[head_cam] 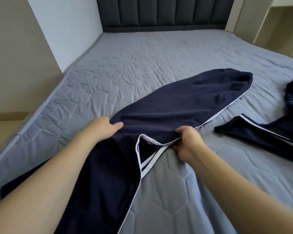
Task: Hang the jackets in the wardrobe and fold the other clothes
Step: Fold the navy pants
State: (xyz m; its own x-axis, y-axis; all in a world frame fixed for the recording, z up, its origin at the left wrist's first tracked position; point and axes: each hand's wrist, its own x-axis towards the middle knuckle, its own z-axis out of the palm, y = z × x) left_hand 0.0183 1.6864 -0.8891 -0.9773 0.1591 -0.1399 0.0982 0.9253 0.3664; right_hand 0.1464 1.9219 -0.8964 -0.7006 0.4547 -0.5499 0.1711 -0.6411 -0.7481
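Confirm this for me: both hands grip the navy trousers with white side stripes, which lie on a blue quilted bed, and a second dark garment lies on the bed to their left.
Wrong on one point: the second dark garment lies to the right of the navy trousers, not the left, as the head view shows. The left hand and right hand do grip the trousers on the blue quilted bed.

Soft even daylight, faint shadows, no glare, slight overall softness, wide-angle bending toward the frame edges
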